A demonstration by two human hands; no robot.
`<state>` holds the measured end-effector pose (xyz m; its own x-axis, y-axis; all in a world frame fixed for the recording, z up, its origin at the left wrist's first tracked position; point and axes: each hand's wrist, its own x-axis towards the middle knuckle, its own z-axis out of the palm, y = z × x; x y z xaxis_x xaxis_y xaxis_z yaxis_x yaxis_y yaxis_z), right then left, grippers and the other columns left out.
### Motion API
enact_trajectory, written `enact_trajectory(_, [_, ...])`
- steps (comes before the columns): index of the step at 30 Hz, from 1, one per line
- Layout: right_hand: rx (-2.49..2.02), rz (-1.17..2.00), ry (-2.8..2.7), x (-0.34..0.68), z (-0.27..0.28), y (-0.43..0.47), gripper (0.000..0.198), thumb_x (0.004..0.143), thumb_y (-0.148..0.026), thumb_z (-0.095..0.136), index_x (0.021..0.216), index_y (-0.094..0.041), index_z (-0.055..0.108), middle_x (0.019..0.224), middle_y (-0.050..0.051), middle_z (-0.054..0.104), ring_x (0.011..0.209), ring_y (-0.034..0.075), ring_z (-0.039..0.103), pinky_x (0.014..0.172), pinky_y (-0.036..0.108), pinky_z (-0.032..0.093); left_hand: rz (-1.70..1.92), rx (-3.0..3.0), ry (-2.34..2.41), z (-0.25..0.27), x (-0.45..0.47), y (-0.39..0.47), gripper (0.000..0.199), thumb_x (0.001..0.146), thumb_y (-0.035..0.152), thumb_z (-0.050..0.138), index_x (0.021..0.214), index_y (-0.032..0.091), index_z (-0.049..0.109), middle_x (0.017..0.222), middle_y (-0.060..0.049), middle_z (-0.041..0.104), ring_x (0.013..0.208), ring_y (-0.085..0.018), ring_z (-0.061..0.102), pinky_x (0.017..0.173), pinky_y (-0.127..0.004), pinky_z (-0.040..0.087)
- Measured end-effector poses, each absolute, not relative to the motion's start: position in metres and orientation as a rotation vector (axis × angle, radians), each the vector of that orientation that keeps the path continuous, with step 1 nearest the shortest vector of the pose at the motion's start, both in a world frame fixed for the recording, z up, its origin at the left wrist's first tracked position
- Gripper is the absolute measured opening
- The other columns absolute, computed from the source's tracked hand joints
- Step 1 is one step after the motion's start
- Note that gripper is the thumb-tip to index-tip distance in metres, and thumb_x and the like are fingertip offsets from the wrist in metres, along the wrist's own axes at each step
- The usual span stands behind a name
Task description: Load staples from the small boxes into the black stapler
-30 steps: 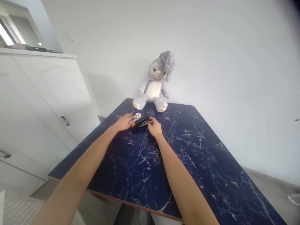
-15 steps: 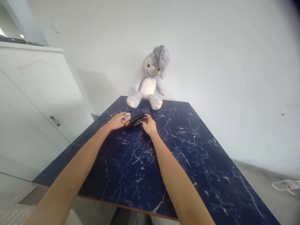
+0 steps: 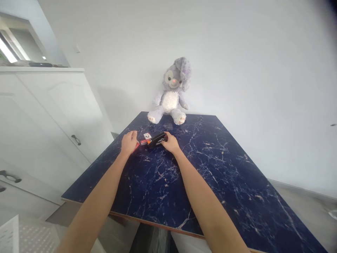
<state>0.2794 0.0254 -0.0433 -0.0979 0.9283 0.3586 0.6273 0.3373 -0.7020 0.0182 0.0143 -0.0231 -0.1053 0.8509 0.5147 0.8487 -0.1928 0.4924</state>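
Soft light — faintly shadowed wall — blurred edges

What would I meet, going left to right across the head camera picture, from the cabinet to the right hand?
White cabinet → left hand → small red-and-white box → black stapler → right hand.

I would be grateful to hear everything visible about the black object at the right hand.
The black object is long, perhaps plastic, with an orange patch at its left end and silvery detail along its near side. It slants over the blue table, the right hand gripping its right end. Contact with the red packaging beside it is unclear.
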Motion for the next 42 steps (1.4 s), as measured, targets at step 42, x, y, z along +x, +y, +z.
enact_trajectory(42, [-1.503,0.454,-1.783,0.281,-0.035,0.014,0.031,0.075,-0.010,0.048,0.096,-0.023,0.068,0.084,0.001,0.072,0.081,0.021,0.066,0.076,0.028,0.048,0.582,2.574,1.532,-0.028,0.037,0.024,0.048,0.101,0.033,0.031,0.141,0.031,0.056,0.156,-0.004,0.045,0.134,-0.029,0.050,0.113,-0.046,0.035])
